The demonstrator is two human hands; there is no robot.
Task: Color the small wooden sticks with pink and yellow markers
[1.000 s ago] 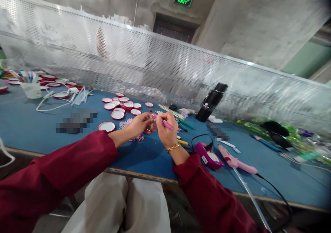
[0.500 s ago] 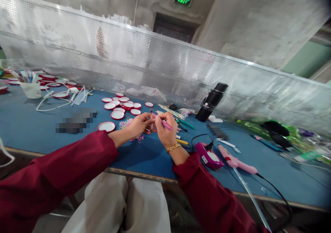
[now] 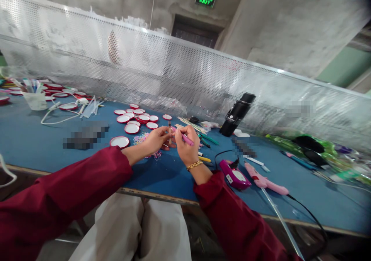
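My left hand (image 3: pixel 155 139) pinches a thin brown stick (image 3: pixel 169 131) that stands upright above the blue table (image 3: pixel 34 137). My right hand (image 3: pixel 186 145), with a gold bracelet at the wrist, is closed around a pink pen (image 3: pixel 185 138) whose tip points at the stick. Both hands meet over a small heap of coloured rubber bands (image 3: pixel 141 139). Several red-rimmed white lids (image 3: pixel 131 128) lie just left of and behind the hands. Dark red sleeves cover both forearms.
A pink glue gun (image 3: pixel 262 180) and a magenta device (image 3: pixel 234 175) lie to the right, with a black cable. A black flask (image 3: pixel 236 114) leans by the perforated metal screen (image 3: pixel 162 72). A plastic cup (image 3: pixel 35 99) with pens stands far left. Green packaging lies far right.
The hands barely move; the pink pen shifts slightly against the stick.
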